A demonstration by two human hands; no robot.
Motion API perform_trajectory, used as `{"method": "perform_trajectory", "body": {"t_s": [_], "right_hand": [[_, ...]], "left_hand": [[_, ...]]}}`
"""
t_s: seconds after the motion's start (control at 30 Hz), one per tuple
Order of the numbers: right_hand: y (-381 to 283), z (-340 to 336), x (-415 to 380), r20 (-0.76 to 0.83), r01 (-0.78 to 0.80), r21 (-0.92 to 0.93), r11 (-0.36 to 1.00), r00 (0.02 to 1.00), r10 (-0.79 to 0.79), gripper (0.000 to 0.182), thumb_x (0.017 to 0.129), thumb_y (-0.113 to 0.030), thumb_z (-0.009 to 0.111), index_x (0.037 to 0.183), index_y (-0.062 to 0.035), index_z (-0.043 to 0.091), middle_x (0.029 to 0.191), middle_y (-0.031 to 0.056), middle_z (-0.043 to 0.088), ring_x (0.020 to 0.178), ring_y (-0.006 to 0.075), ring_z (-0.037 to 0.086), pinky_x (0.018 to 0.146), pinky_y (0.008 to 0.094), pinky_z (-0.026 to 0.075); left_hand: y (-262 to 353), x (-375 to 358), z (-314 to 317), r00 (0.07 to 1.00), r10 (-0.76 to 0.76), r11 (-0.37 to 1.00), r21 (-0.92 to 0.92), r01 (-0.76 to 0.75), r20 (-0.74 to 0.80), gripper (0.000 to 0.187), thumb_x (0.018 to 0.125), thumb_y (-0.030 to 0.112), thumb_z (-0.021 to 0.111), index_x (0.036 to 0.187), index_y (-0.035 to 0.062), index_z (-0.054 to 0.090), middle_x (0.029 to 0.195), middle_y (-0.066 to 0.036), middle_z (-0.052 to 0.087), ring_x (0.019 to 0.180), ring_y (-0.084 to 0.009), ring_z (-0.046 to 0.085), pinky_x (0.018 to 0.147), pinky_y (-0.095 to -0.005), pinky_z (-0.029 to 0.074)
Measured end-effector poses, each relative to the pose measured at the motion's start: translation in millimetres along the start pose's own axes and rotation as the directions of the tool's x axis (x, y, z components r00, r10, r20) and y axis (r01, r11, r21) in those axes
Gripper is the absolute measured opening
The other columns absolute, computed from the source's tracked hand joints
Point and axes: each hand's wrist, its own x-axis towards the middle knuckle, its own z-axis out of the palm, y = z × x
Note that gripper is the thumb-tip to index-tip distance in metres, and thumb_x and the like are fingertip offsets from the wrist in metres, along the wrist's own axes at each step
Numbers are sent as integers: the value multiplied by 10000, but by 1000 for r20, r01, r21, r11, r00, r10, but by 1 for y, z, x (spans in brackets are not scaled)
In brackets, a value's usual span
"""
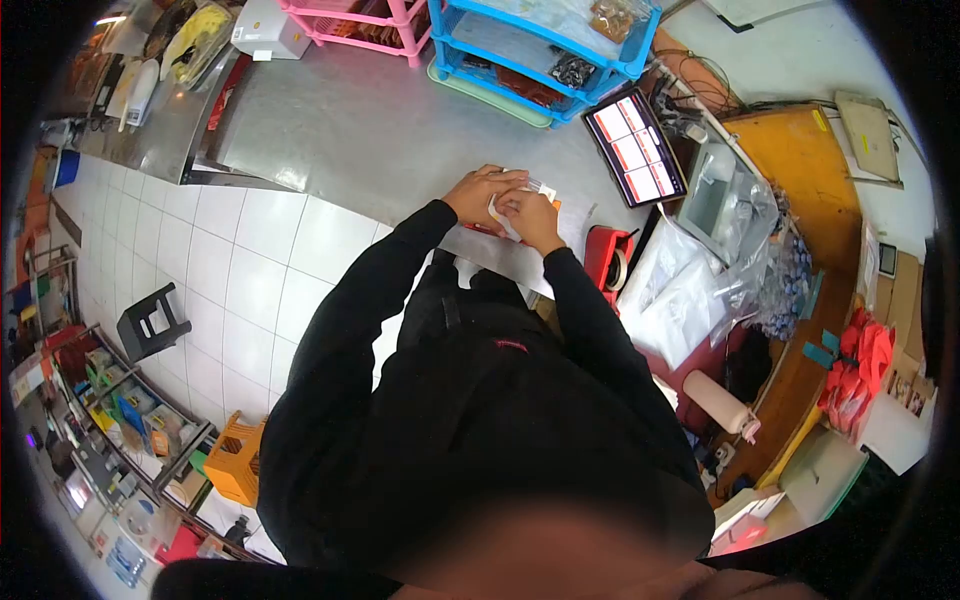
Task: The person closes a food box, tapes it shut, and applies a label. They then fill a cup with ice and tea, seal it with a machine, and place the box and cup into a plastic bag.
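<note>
My left hand [482, 197] and my right hand [533, 220] meet over a small white and orange packet [545, 192] at the front edge of the metal table [350, 130]. Fingers of both hands are bent onto the packet and press on its white part, and an orange-red edge shows below my left hand. The packet's print is too small to read. Just right of my right hand stands a red tape dispenser [606, 262] with a roll in it. A tablet [634, 148] with a lit screen leans farther back on the right.
Blue tiered shelves [550, 70] and a pink rack [360, 22] stand along the back. White plastic bags [675, 290] and a pink bottle [720, 405] lie at the right. On the tiled floor at the left are a black stool [152, 322] and an orange crate [235, 460].
</note>
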Motion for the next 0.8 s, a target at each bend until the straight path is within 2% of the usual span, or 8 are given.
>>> {"method": "perform_trajectory", "body": {"t_s": [0.07, 0.17, 0.4, 0.47, 0.5, 0.57, 0.6, 0.8], "right_hand": [[-2, 1, 1, -65, -86, -162, 983, 995, 76, 319, 699, -316, 749, 849, -104, 564, 791, 103, 660, 806, 305, 654, 658, 429, 484], [-6, -14, -4, -222, -77, -255, 964, 975, 19, 387, 703, -371, 756, 850, -100, 523, 743, 96, 654, 731, 302, 657, 598, 419, 486], [72, -37, -40, -225, 132, -252, 959, 955, -191, 508, 708, -480, 738, 933, -82, 516, 627, 96, 621, 552, 273, 629, 485, 349, 474], [66, -39, -48, -185, -168, -90, 982, 971, 149, 443, 742, -370, 754, 958, -68, 511, 602, 76, 598, 499, 200, 592, 485, 319, 466], [68, -32, -49, -173, -150, -98, 984, 976, 131, 443, 742, -370, 754, 958, -68, 511, 602, 76, 598, 499, 200, 592, 485, 319, 466], [78, -5, -53, -338, -48, 411, 910, 919, 201, 358, 778, -238, 747, 976, -52, 514, 600, 56, 582, 494, 127, 553, 473, 279, 450], [77, 4, -59, -253, -61, 612, 788, 930, 268, 317, 815, -132, 705, 1030, -38, 492, 657, 66, 603, 543, 102, 569, 476, 241, 441], [69, 31, -81, -276, 19, 708, 705, 928, 252, 322, 861, -73, 632, 1111, -22, 435, 759, 87, 628, 606, 128, 613, 537, 241, 487]], "left_hand": [[-1, -1, 4, 991, -120, 990, -61, 124, 66, 1014, 449, 361, 864, 1355, 198, 439, 1430, 61, 392, 1237, -311, 401, 1028, -470, 334], [14, 0, -6, 983, -165, 984, 75, 159, 82, 1025, 441, 363, 866, 1361, 211, 440, 1429, 73, 394, 1244, -294, 395, 1024, -494, 314], [23, 0, -7, 979, -173, 973, 173, 153, 107, 1096, 419, 437, 850, 1394, 200, 409, 1459, 49, 364, 1246, -313, 397, 1060, -456, 263], [24, 2, -7, 970, -207, 961, 211, 178, 125, 1113, 414, 421, 845, 1406, 207, 389, 1464, 48, 356, 1256, -308, 392, 1065, -453, 252], [24, 4, -7, 969, -221, 958, 213, 194, 107, 1113, 414, 421, 845, 1406, 207, 389, 1464, 48, 356, 1256, -308, 392, 1065, -453, 252], [27, 3, -8, 966, -226, 952, 239, 191, 128, 1106, 420, 412, 838, 1408, 211, 383, 1469, 51, 350, 1274, -310, 376, 1062, -448, 256], [27, 2, -6, 962, -243, 949, 238, 208, 125, 1106, 420, 412, 838, 1408, 211, 383, 1469, 51, 350, 1274, -310, 376, 1062, -448, 256], [33, -1, 2, 955, -268, 903, 380, 201, 131, 1119, 432, 483, 831, 1412, 221, 358, 1527, 31, 203, 1349, -334, 276, 1028, -647, 230]]}}
